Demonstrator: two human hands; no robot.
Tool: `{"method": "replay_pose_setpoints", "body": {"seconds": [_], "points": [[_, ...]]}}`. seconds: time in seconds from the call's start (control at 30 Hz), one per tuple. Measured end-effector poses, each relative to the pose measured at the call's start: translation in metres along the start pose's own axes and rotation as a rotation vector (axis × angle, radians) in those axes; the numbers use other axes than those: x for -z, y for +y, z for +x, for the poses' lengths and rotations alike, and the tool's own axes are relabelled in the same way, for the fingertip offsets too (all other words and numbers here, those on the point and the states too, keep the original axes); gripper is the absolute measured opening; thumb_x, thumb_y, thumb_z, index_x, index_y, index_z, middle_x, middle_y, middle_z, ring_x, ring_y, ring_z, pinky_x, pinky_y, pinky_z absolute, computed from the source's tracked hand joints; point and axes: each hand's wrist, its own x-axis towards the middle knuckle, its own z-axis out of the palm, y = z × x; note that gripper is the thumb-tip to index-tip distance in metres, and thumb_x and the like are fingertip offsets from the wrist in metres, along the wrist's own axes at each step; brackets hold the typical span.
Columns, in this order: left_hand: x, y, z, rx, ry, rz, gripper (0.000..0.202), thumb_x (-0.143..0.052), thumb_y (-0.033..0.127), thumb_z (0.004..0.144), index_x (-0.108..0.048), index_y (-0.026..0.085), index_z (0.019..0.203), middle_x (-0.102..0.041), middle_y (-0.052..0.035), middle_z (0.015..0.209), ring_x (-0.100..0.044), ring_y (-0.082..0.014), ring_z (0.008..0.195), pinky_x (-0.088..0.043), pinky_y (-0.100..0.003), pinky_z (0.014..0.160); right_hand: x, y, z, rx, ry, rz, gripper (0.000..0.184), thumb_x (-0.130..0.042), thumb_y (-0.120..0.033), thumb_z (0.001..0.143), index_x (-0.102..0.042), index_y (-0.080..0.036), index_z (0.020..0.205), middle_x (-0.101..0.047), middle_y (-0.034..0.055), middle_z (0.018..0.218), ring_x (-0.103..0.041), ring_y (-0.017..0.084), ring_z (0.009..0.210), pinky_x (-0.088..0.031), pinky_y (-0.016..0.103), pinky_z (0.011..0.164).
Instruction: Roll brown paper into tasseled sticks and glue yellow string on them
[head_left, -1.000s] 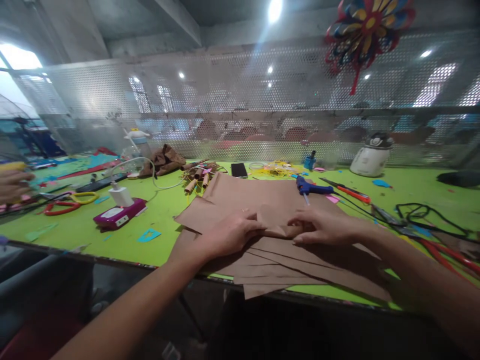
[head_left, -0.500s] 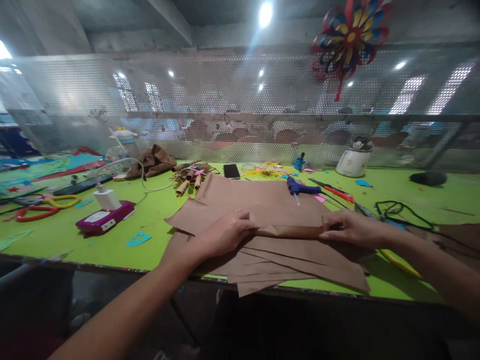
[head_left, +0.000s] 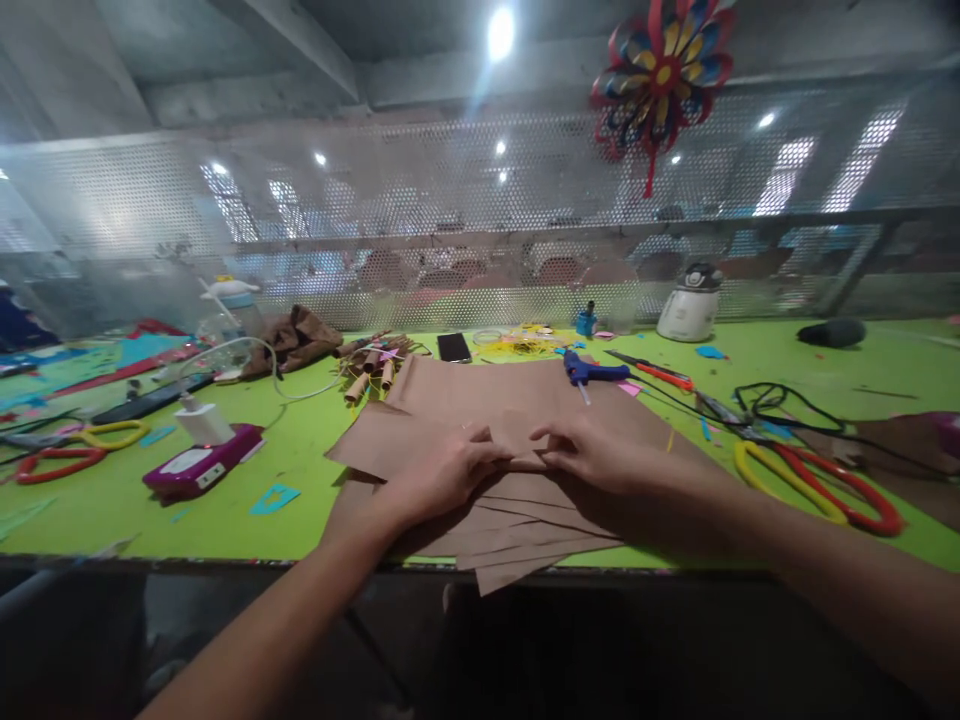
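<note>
Sheets of brown paper [head_left: 487, 385] lie in a loose, fanned stack at the front of the table, the near edge of the top sheet turned up. My left hand [head_left: 446, 470] rests on this sheet, its thumb and fingers closed on the turned edge. Close beside it, my right hand [head_left: 589, 452] has curled fingers, with thumb and forefinger at the same edge. The fingers partly hide the fold. On the paper's far right part lies a blue glue gun [head_left: 592, 372].
To the right are red-and-yellow scissors [head_left: 817, 485], a utility knife [head_left: 656, 372] and a black cable. On the left stands a purple power strip [head_left: 206, 465] with a white plug. Rolled paper tubes [head_left: 371, 370], a phone [head_left: 453, 348] and a white bottle [head_left: 690, 305] are farther back.
My right hand has moved left along the turned edge, from its right end to near my left hand. My left hand stays on the paper. The view has shifted slightly right.
</note>
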Motion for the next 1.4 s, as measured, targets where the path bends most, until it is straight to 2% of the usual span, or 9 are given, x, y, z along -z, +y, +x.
{"method": "replay_pose_setpoints", "body": {"seconds": [0.17,0.33,0.57,0.7,0.83,1.0,1.13,1.23,1.4], "points": [[0.002,0.0,0.001,-0.015,-0.028,0.022,0.028,-0.04,0.026,0.093,-0.061,0.025,0.112,-0.051,-0.0042,0.09,-0.048,-0.013,0.078,-0.039,-0.023,0.069,-0.004,0.023,0.007,-0.146,-0.117,0.421,0.034,-0.059,-0.024,0.075,-0.061,-0.013,0.107,-0.063,0.0014,0.07,-0.052,0.012,0.06,-0.038,0.023,0.056],[0.004,0.001,0.001,0.013,-0.035,0.032,0.029,-0.04,0.028,0.093,-0.062,0.024,0.11,-0.05,-0.0036,0.087,-0.047,-0.0121,0.074,-0.038,-0.023,0.068,0.002,0.022,0.005,-0.27,-0.181,0.728,0.039,-0.069,-0.027,0.065,-0.063,-0.015,0.101,-0.06,-0.0013,0.066,-0.049,0.01,0.055,-0.034,0.022,0.05],[0.002,0.002,0.001,0.028,-0.028,-0.004,0.032,-0.036,0.031,0.094,-0.063,0.022,0.109,-0.05,-0.0047,0.088,-0.049,-0.0134,0.08,-0.04,-0.023,0.072,0.002,0.017,0.01,-0.366,-0.138,0.803,0.034,-0.069,-0.019,0.058,-0.065,-0.014,0.091,-0.061,-0.0009,0.063,-0.048,0.009,0.053,-0.033,0.021,0.049],[0.001,0.002,0.002,0.026,-0.035,-0.027,0.032,-0.036,0.031,0.094,-0.063,0.022,0.108,-0.051,-0.0045,0.089,-0.048,-0.0135,0.08,-0.04,-0.023,0.072,-0.002,0.024,0.011,-0.341,-0.092,0.649,0.03,-0.067,-0.023,0.062,-0.065,-0.015,0.092,-0.058,-0.0023,0.06,-0.048,0.01,0.053,-0.032,0.022,0.049],[0.003,0.003,0.002,0.027,-0.047,-0.031,0.033,-0.036,0.031,0.094,-0.061,0.021,0.111,-0.052,-0.0048,0.09,-0.048,-0.0139,0.083,-0.04,-0.023,0.073,0.002,0.028,0.003,-0.226,-0.095,0.261,0.021,-0.059,-0.031,0.073,-0.068,-0.016,0.085,-0.06,0.0006,0.062,-0.049,0.013,0.056,-0.032,0.024,0.051],[0.007,0.003,0.004,0.033,-0.062,-0.055,0.03,-0.038,0.03,0.093,-0.062,0.019,0.109,-0.053,-0.0053,0.092,-0.05,-0.0144,0.083,-0.04,-0.024,0.076,0.021,0.015,-0.016,-0.204,-0.056,-0.172,0.03,-0.048,-0.037,0.084,-0.07,-0.016,0.083,-0.066,0.007,0.07,-0.053,0.017,0.061,-0.033,0.027,0.055],[0.009,0.002,0.006,0.037,-0.091,-0.098,0.028,-0.04,0.028,0.092,-0.064,0.018,0.103,-0.055,-0.0051,0.091,-0.051,-0.0141,0.081,-0.04,-0.024,0.075,0.023,-0.009,-0.027,0.036,0.126,-0.457,0.028,-0.05,-0.037,0.085,-0.068,-0.016,0.081,-0.065,0.0116,0.084,-0.053,0.022,0.081,-0.037,0.032,0.071],[0.01,0.002,0.007,0.049,-0.112,-0.126,0.027,-0.042,0.028,0.092,-0.064,0.017,0.101,-0.058,-0.0052,0.092,-0.052,-0.0143,0.082,-0.04,-0.024,0.076,0.006,-0.021,-0.025,0.246,0.127,-0.491,0.022,-0.051,-0.034,0.086,-0.066,-0.017,0.084,-0.063,0.0107,0.089,-0.05,0.023,0.089,-0.036,0.036,0.08],[0.008,-0.002,0.01,0.078,-0.14,-0.16,0.028,-0.041,0.029,0.091,-0.064,0.018,0.103,-0.06,-0.0056,0.094,-0.053,-0.0148,0.082,-0.041,-0.025,0.075,-0.025,-0.011,-0.013,0.196,0.148,-0.379,0.022,-0.045,-0.022,0.09,-0.064,-0.015,0.079,-0.06,0.0085,0.082,-0.051,0.018,0.077,-0.039,0.03,0.07]]}}
